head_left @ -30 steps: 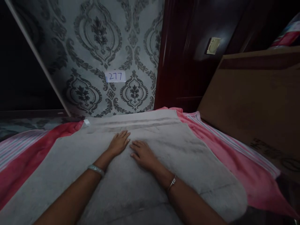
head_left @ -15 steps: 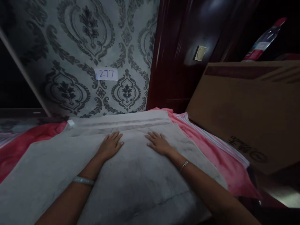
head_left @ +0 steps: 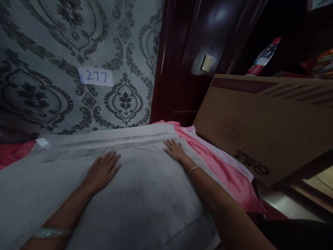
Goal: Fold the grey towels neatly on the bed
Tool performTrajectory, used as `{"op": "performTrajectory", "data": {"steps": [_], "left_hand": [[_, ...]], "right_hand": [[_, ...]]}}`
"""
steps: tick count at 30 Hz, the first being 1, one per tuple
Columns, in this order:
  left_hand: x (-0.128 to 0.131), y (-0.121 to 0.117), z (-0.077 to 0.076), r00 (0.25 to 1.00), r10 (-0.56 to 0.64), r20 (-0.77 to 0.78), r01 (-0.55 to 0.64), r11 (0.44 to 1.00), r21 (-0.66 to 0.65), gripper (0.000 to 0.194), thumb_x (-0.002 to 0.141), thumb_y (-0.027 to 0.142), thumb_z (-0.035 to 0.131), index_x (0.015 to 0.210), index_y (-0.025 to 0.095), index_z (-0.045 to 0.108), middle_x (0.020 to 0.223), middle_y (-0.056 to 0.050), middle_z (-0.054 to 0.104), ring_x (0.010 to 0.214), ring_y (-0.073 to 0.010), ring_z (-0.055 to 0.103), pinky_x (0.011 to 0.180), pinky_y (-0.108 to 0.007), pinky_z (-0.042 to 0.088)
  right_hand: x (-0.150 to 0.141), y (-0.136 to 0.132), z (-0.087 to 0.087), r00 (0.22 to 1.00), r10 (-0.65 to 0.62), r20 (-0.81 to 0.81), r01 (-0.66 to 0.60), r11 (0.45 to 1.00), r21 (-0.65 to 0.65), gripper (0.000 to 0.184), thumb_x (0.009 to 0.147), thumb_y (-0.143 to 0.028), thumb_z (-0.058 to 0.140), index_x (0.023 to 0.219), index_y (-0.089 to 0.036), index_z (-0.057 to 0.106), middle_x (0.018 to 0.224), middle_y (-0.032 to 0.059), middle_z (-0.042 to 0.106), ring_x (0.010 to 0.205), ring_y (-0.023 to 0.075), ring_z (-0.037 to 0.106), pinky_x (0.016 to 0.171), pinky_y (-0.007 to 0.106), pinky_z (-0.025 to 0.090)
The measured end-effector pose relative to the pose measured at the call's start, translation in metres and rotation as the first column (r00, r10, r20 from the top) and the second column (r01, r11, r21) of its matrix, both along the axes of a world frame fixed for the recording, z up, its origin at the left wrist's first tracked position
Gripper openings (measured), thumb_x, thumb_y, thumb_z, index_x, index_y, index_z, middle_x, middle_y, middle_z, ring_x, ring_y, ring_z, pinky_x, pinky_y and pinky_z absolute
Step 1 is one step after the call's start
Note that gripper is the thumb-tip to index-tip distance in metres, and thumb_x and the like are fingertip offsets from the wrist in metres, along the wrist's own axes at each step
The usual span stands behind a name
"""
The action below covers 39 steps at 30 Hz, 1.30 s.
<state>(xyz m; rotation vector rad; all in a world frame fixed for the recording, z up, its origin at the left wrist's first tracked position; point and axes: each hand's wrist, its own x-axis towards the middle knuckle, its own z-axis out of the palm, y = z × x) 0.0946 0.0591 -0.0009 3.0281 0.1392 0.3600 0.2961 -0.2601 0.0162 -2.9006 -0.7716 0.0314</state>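
A large grey cloth (head_left: 140, 187) lies spread out in front of me, with paler stripes along its far edge and a small white tag (head_left: 43, 143) at the far left corner. My left hand (head_left: 102, 170) rests flat on the cloth, palm down, fingers stretched. Farther right, my right hand (head_left: 174, 150) also lies flat on it, near the stripes, fingers spread. Neither hand grips anything. Under the grey cloth, a pink cloth (head_left: 221, 166) with a striped border shows along the right side, and red-pink fabric (head_left: 17, 152) peeks out at the left.
Behind the cloth stands a patterned wall (head_left: 125, 62) bearing a paper label (head_left: 96, 76) marked 277. A dark red wooden panel (head_left: 179, 69) adjoins it. At the right is a large cardboard box (head_left: 241, 121), with a plastic bottle (head_left: 264, 57) behind its top edge.
My view has swung to the right. The hands are farther apart: my right hand sits nearer the cloth's right edge, my left hand nearer its left side. Both remain flat.
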Motion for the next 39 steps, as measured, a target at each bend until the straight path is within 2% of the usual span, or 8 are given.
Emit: {"op": "performTrajectory", "data": {"steps": [6, 8, 11, 15, 23, 31, 36, 39], "left_hand": [[0.001, -0.005, 0.006, 0.996, 0.033, -0.085, -0.027, 0.997, 0.071, 0.063, 0.098, 0.042, 0.027, 0.151, 0.016, 0.047, 0.161, -0.011, 0.039, 0.151, -0.0294, 0.032, 0.121, -0.053, 0.028], [0.002, -0.005, 0.007, 0.996, 0.03, -0.081, -0.023, 0.996, 0.083, 0.064, 0.097, 0.043, 0.026, 0.15, 0.015, 0.048, 0.16, -0.012, 0.039, 0.15, -0.0303, 0.033, 0.121, -0.054, 0.028], [0.003, -0.005, 0.006, 0.998, 0.021, -0.065, -0.016, 0.996, 0.082, 0.065, 0.097, 0.044, 0.026, 0.149, 0.014, 0.05, 0.159, -0.013, 0.041, 0.15, -0.0316, 0.034, 0.12, -0.055, 0.029], [0.003, -0.004, 0.004, 0.997, 0.029, -0.075, -0.024, 0.998, 0.065, 0.067, 0.097, 0.046, 0.023, 0.15, 0.014, 0.048, 0.159, -0.012, 0.041, 0.15, -0.0308, 0.034, 0.121, -0.055, 0.028], [0.001, -0.003, 0.005, 0.997, 0.03, -0.071, -0.026, 0.998, 0.065, 0.067, 0.096, 0.048, 0.023, 0.149, 0.015, 0.048, 0.159, -0.012, 0.043, 0.149, -0.0298, 0.035, 0.121, -0.052, 0.029], [0.005, -0.008, 0.011, 0.996, -0.002, -0.086, 0.008, 0.997, 0.078, 0.071, 0.096, 0.048, 0.018, 0.148, 0.009, 0.046, 0.159, -0.017, 0.042, 0.148, -0.0331, 0.036, 0.12, -0.053, 0.029], [0.01, -0.008, 0.009, 0.997, -0.039, -0.066, 0.044, 0.996, 0.079, 0.077, 0.096, 0.052, 0.012, 0.149, 0.006, 0.044, 0.159, -0.019, 0.038, 0.149, -0.0346, 0.032, 0.119, -0.054, 0.027], [0.011, -0.009, 0.01, 0.996, -0.044, -0.074, 0.049, 0.996, 0.069, 0.079, 0.095, 0.053, 0.011, 0.149, 0.004, 0.044, 0.159, -0.021, 0.038, 0.148, -0.0356, 0.032, 0.12, -0.054, 0.026]], "right_hand": [[0.051, -0.031, 0.01, 0.977, -0.214, 0.016, 0.211, 0.972, 0.104, 0.05, 0.1, -0.038, 0.045, 0.147, -0.022, 0.052, 0.155, 0.0136, 0.044, 0.142, 0.0319, 0.04, 0.115, 0.055, 0.031], [0.062, -0.046, 0.009, 0.961, -0.278, 0.012, 0.272, 0.948, 0.164, 0.046, 0.097, -0.032, 0.05, 0.139, -0.016, 0.059, 0.142, 0.0178, 0.057, 0.13, 0.0292, 0.053, 0.108, 0.044, 0.041], [0.075, -0.064, 0.007, 0.941, -0.338, -0.006, 0.329, 0.91, 0.253, 0.037, 0.093, -0.029, 0.053, 0.123, -0.013, 0.067, 0.116, 0.0134, 0.071, 0.104, 0.022, 0.066, 0.088, 0.03, 0.05], [0.092, -0.067, 0.005, 0.91, -0.415, 0.01, 0.384, 0.85, 0.36, 0.026, 0.09, -0.031, 0.054, 0.101, -0.013, 0.069, 0.089, 0.0078, 0.071, 0.081, 0.0197, 0.065, 0.072, 0.027, 0.049], [0.099, -0.055, -0.023, 0.88, -0.474, 0.033, 0.396, 0.77, 0.5, 0.017, 0.09, -0.03, 0.054, 0.093, -0.017, 0.064, 0.094, 0.0111, 0.07, 0.087, 0.0227, 0.062, 0.078, 0.03, 0.048], [0.101, -0.069, -0.013, 0.903, -0.429, -0.024, 0.385, 0.783, 0.489, 0.029, 0.092, -0.031, 0.055, 0.11, -0.012, 0.066, 0.111, 0.0159, 0.07, 0.1, 0.0252, 0.062, 0.09, 0.035, 0.047], [0.107, -0.087, -0.006, 0.993, -0.115, 0.034, 0.085, 0.875, 0.478, 0.039, 0.089, -0.028, 0.059, 0.125, -0.015, 0.063, 0.129, 0.0103, 0.064, 0.111, 0.0215, 0.06, 0.097, 0.034, 0.047], [0.114, -0.087, -0.007, 0.988, -0.124, 0.095, 0.069, 0.891, 0.448, 0.029, 0.095, -0.032, 0.051, 0.113, -0.016, 0.067, 0.121, 0.0101, 0.067, 0.109, 0.0222, 0.06, 0.098, 0.036, 0.046]]}}
